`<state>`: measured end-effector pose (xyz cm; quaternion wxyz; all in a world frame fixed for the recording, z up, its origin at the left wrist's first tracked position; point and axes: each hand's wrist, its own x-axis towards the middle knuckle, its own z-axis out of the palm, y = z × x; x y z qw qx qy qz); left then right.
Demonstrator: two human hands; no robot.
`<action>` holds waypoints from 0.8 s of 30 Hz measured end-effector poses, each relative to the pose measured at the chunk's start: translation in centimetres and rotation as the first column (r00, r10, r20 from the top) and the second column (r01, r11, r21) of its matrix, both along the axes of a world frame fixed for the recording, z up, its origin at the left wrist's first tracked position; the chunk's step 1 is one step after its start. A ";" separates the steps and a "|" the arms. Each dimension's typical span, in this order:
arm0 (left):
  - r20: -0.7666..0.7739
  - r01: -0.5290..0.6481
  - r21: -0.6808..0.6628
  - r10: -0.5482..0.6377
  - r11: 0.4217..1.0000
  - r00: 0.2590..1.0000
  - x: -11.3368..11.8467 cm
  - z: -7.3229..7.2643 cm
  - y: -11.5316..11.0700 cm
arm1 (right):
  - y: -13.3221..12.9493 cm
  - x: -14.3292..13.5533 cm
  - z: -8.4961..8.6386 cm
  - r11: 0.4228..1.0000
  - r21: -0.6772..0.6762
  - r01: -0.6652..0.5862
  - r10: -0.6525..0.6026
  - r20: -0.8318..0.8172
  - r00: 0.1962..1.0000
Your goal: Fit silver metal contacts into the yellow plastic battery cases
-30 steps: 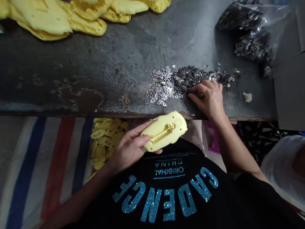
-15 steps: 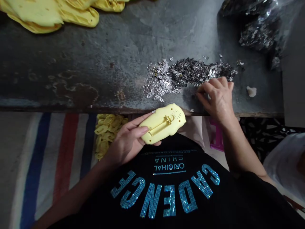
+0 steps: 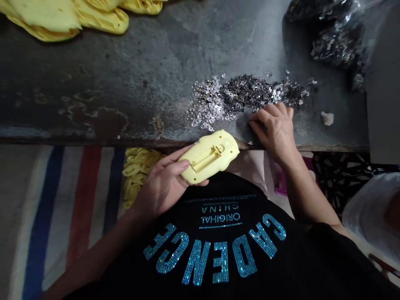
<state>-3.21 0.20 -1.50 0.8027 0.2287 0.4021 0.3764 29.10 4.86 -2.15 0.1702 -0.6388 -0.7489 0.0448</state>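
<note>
My left hand [image 3: 170, 177] grips a yellow plastic casing [image 3: 223, 160] by its lower end, thumb on top, just off the table's front edge. An oblong battery compartment is sunk into the casing, with metal contacts at its ends and a cluster of small holes beyond it. Over the table, my right hand [image 3: 275, 127] has its thumb and fingertips pinched together near the front of a heap of small metal contact pieces [image 3: 246, 91]. Whatever lies between those fingertips is too small to make out.
Yellow plastic casings [image 3: 103, 18] are piled at the table's [image 3: 140, 83] far left. A clear bag of metal pieces [image 3: 337, 39] stands at the back right, and a small white lump [image 3: 327, 118] lies nearer. More yellow parts [image 3: 137, 171] sit below the edge, beside a striped sheet [image 3: 83, 200].
My right hand has shifted slightly left along the front of the heap, its fingers still pinched. The casing in my left hand has moved a little up and left.
</note>
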 end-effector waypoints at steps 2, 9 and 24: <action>0.004 0.003 0.006 -0.003 1.000 1.000 -0.1 -0.1 0.0 | 0.8 -0.1 0.2 0.998 -0.042 -0.046 0.046 -0.011 0.999; -0.015 -0.014 -0.010 0.014 1.000 1.000 -0.2 -0.3 -0.2 | 3.1 0.8 1.8 0.985 -0.093 -0.148 0.147 -0.020 0.989; -0.001 -0.070 0.004 0.070 0.998 0.998 0.6 0.3 0.6 | -0.3 -0.9 -0.5 1.000 0.015 -0.011 0.010 0.008 1.000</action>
